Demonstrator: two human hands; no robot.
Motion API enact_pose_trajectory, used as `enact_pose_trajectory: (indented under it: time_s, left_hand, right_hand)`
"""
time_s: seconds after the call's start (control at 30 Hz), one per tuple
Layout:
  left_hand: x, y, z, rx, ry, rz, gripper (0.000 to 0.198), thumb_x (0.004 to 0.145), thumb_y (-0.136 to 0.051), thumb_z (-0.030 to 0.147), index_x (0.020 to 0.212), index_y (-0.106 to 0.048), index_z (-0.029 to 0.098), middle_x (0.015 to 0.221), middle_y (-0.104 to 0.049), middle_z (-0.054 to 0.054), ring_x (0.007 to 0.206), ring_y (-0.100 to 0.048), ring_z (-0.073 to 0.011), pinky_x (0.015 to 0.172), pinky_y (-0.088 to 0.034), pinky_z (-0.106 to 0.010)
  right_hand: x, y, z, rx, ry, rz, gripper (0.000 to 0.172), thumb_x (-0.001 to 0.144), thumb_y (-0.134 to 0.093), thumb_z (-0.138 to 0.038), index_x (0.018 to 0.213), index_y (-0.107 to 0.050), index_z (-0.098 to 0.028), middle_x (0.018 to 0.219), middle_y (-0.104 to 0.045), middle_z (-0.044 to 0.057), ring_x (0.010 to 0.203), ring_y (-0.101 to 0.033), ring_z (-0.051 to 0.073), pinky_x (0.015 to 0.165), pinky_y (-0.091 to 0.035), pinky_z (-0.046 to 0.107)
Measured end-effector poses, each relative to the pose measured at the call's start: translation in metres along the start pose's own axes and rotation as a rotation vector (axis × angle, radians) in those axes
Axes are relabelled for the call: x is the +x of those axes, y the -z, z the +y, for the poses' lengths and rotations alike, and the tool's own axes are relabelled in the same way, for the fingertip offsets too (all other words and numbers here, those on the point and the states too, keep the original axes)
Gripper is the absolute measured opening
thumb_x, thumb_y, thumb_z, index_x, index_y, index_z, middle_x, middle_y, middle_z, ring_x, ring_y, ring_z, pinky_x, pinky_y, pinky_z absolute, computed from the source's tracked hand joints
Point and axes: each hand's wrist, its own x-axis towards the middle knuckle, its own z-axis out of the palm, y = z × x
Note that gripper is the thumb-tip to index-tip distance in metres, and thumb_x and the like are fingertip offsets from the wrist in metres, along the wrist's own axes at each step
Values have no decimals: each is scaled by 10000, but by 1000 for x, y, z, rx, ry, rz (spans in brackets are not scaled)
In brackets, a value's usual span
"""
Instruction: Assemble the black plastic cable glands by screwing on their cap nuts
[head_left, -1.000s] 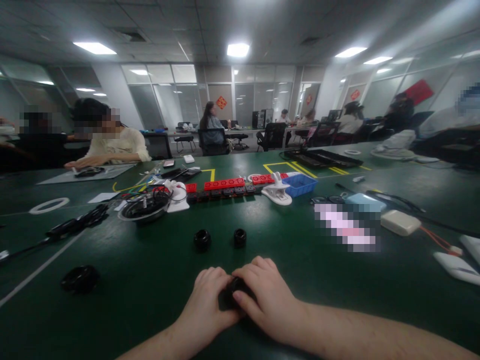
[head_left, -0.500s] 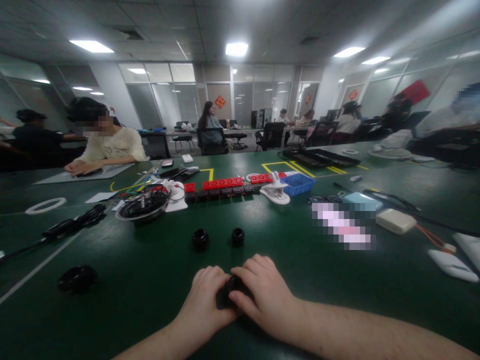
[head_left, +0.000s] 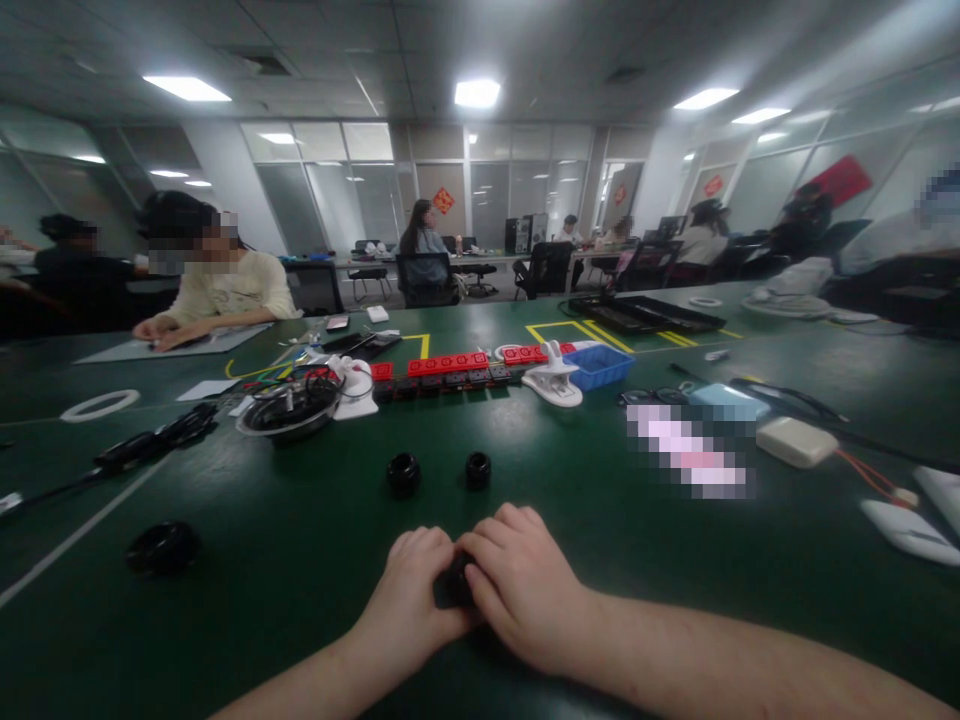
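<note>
My left hand (head_left: 412,585) and my right hand (head_left: 521,590) are close together near the front edge of the table. Both are closed around a small black object (head_left: 454,580), mostly covered by fingers, so its kind is hard to make out. Beyond them stand two small glossy black ring-like pieces (head_left: 403,474), the second piece (head_left: 478,470) a little to the right. A larger glossy black ring-like piece (head_left: 163,548) lies off to the left of my hands.
Across the green table (head_left: 315,520) runs a row of red and black blocks (head_left: 448,365). Near it are a metal bowl (head_left: 289,412) with cables, a white clip (head_left: 553,377) and a blue bin (head_left: 598,367). A white case (head_left: 796,441) lies right. A person (head_left: 225,285) sits far left.
My right fingers have shifted slightly over the black object, and less of it shows. The whole view has moved a little; the other black pieces stay in place.
</note>
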Motion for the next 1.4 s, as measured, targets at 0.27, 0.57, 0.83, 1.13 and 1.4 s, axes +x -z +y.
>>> enact_pose_trajectory:
  time_s: [0.27, 0.57, 0.83, 1.13, 1.4]
  left_hand:
    - [0, -1, 1, -13, 2, 6, 153, 616, -616, 259, 703, -520, 178, 744, -497, 0, 731, -459, -178, 701, -343, -311]
    - [0, -3, -3, 3, -4, -11, 109, 588, -555, 175, 648, -465, 180, 752, -502, 3, 730, -455, -171, 712, -341, -309]
    - [1, 3, 2, -43, -8, -57, 97, 658, -509, 150, 723, -562, 197, 768, -522, 2, 760, -461, -177, 740, -335, -319]
    - [-1, 0, -1, -45, -6, -20, 133, 663, -504, 111, 738, -577, 193, 762, -516, 3, 749, -461, -168, 709, -340, -309]
    - [1, 3, 3, -39, 45, -16, 101, 652, -532, 167, 738, -577, 193, 774, -521, -8, 762, -462, -189, 721, -351, -326]
  right_hand:
    - [1, -2, 1, 3, 85, 22, 226, 854, -385, -285, 932, -581, -203, 798, -591, 27, 744, -388, 181, 667, -266, 334]
    - [0, -7, 1, -48, 242, 38, 211, 834, -411, -322, 883, -555, -176, 856, -582, 27, 740, -387, 172, 658, -266, 335]
    - [-4, -11, -1, -17, 371, 59, 239, 850, -349, -259, 847, -570, -167, 787, -576, 34, 716, -389, 168, 649, -272, 335]
    - [-11, -14, -3, 11, 399, 76, 258, 865, -329, -243, 819, -571, -167, 727, -568, 44, 706, -408, 174, 638, -272, 328]
    - [-16, -13, -3, 6, 377, 78, 265, 861, -340, -241, 843, -591, -159, 706, -575, 52, 710, -415, 184, 639, -283, 336]
